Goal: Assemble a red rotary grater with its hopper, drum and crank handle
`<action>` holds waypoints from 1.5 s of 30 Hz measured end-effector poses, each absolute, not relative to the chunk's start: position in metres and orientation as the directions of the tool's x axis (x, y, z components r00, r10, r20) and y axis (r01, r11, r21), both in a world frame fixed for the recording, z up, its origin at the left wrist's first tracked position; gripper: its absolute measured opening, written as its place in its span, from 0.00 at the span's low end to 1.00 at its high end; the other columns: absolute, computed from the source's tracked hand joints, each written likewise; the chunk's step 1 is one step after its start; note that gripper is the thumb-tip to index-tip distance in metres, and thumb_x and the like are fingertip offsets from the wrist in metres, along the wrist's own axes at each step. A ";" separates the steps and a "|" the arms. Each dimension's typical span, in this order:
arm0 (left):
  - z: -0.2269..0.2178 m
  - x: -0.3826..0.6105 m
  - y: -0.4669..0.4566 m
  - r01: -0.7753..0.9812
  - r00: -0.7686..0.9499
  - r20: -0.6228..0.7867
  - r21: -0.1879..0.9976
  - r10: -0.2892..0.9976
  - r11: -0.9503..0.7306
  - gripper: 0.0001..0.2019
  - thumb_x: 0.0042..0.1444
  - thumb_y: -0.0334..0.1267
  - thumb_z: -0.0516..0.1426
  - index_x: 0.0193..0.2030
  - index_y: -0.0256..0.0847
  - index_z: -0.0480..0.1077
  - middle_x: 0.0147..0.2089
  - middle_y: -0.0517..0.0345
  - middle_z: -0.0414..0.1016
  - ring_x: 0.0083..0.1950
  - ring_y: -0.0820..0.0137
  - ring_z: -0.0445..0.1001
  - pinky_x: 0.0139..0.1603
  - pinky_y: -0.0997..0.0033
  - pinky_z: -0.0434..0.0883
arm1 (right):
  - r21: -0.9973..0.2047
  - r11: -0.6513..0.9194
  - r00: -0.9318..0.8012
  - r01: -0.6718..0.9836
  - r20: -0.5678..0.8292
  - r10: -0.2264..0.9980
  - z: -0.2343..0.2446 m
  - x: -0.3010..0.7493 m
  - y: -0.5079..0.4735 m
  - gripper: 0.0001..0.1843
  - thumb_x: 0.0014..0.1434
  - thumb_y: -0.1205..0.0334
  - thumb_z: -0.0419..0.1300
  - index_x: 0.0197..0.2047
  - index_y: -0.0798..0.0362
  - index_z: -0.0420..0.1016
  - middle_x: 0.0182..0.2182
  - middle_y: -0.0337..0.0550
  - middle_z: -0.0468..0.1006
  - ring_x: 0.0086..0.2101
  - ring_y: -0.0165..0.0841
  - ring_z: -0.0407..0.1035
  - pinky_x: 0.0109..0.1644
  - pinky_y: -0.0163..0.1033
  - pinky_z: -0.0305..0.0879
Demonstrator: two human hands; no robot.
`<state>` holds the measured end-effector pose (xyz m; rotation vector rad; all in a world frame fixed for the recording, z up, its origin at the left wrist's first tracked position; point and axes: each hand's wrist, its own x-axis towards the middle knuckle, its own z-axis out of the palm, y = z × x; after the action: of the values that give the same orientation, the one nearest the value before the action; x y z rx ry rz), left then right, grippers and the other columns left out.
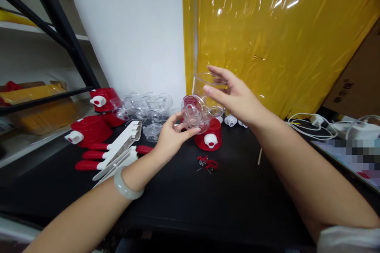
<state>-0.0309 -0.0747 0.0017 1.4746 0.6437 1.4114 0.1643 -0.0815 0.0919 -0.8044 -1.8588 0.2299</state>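
My left hand [172, 136] grips a clear plastic hopper-like part [193, 111] with a round hub facing me, thumb in front and fingers at its left side. My right hand [230, 89] is beside the upper, cup-shaped end, its thumb and fingers spread. Whether the right hand touches the rim cannot be made out. Just below and behind the clear part stands a red base [208, 136] with a white knob. Small red clips [211, 164] and several metal pins or screws lie on the black table in front of it.
At the left are more red bases [92, 128], white pieces with red handles [118, 148] and several clear parts [145, 104]. White round parts [230, 121] sit behind the red base. White cables [308, 122] and a tablet-like screen [350, 162] lie right. A black table [184, 205] extends underneath.
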 end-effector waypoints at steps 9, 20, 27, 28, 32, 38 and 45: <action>-0.006 -0.024 -0.081 -0.282 0.213 0.485 0.861 0.848 -0.422 0.26 0.40 0.31 0.71 0.46 0.41 0.67 0.56 0.54 0.74 0.49 0.63 0.79 0.58 0.56 0.74 | -0.365 0.738 -0.184 0.568 0.818 0.546 0.081 0.150 -0.077 0.52 0.54 0.41 0.64 0.72 0.39 0.37 0.65 0.50 0.55 0.62 0.51 0.56 0.63 0.64 0.58; -0.009 -0.027 -0.072 -0.251 0.243 0.447 0.886 0.861 -0.390 0.29 0.44 0.32 0.69 0.55 0.42 0.69 0.66 0.48 0.65 0.56 0.58 0.75 0.63 0.48 0.69 | -0.649 0.728 -0.159 0.219 0.713 0.683 0.072 0.186 -0.030 0.55 0.45 0.34 0.66 0.70 0.35 0.45 0.61 0.48 0.66 0.58 0.46 0.66 0.61 0.60 0.65; -0.010 -0.034 -0.065 -0.200 0.299 0.441 0.896 0.847 -0.396 0.26 0.46 0.31 0.68 0.53 0.39 0.69 0.65 0.44 0.66 0.61 0.54 0.72 0.62 0.47 0.69 | -0.701 0.667 -0.080 0.252 0.672 0.736 0.072 0.198 -0.027 0.49 0.49 0.42 0.68 0.69 0.37 0.50 0.60 0.47 0.67 0.58 0.46 0.66 0.62 0.61 0.63; -0.011 -0.034 -0.063 -0.189 0.299 0.438 0.898 0.848 -0.397 0.26 0.46 0.32 0.68 0.53 0.38 0.69 0.65 0.43 0.66 0.61 0.54 0.71 0.62 0.47 0.69 | -0.704 0.663 -0.082 0.255 0.667 0.741 0.072 0.198 -0.027 0.48 0.50 0.43 0.67 0.69 0.37 0.50 0.60 0.48 0.67 0.58 0.46 0.66 0.62 0.61 0.63; -0.017 -0.037 -0.057 -0.123 0.315 0.448 0.894 0.837 -0.432 0.27 0.48 0.33 0.67 0.56 0.40 0.67 0.65 0.41 0.66 0.64 0.53 0.68 0.60 0.47 0.70 | -0.720 0.650 -0.088 0.244 0.651 0.754 0.068 0.198 -0.024 0.46 0.50 0.49 0.68 0.68 0.39 0.53 0.60 0.48 0.68 0.58 0.46 0.66 0.62 0.61 0.63; -0.023 -0.041 -0.058 0.164 0.456 0.494 0.771 0.741 -0.615 0.34 0.50 0.36 0.66 0.64 0.43 0.62 0.67 0.42 0.64 0.66 0.55 0.65 0.66 0.46 0.63 | -0.742 0.640 -0.117 0.200 0.630 0.768 0.063 0.204 -0.020 0.47 0.47 0.50 0.69 0.68 0.39 0.54 0.59 0.48 0.69 0.59 0.47 0.65 0.61 0.62 0.63; -0.024 -0.042 -0.062 0.271 0.510 0.544 0.634 0.667 -0.724 0.37 0.52 0.39 0.64 0.68 0.45 0.58 0.70 0.43 0.60 0.68 0.55 0.63 0.67 0.46 0.61 | -0.750 0.632 -0.140 0.195 0.617 0.775 0.060 0.206 -0.017 0.48 0.46 0.46 0.69 0.67 0.39 0.55 0.60 0.49 0.68 0.59 0.48 0.64 0.61 0.63 0.63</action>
<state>-0.0418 -0.0624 -0.0240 2.2801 0.7676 1.1144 0.2060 -0.0171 0.0600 -0.8061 -1.6717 0.6104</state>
